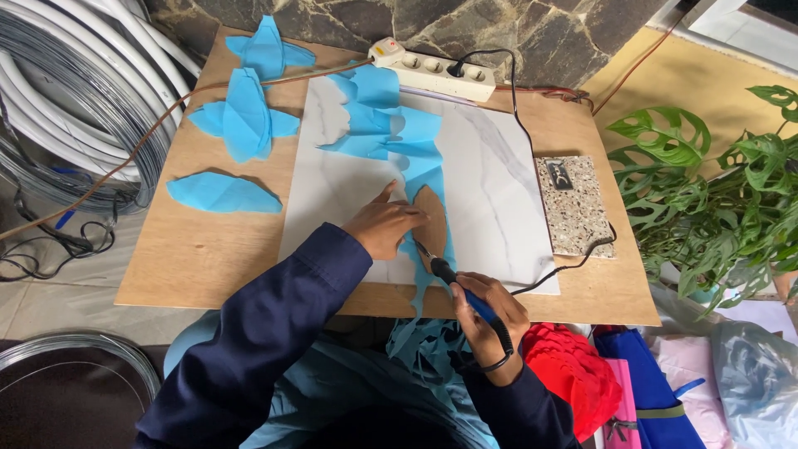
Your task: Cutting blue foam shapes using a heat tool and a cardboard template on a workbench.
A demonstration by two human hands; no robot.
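Observation:
My left hand [384,224] presses flat on a brown leaf-shaped template [431,223] that lies on a strip of blue fabric [420,158] over a white marble-patterned tile [490,191]. My right hand [490,320] grips a blue-handled corded hot cutting tool [461,287]. Its black tip touches the blue fabric at the template's lower left edge. Blue scraps [424,341] hang off the board's near edge toward my lap.
Cut blue petal shapes [241,116] lie on the plywood board [191,249] at left. A white power strip [432,71] sits at the back, a speckled stone tile [573,204] at right. Wire coils [58,91] are at left, a green plant [715,191] at right, red fabric [569,366] below.

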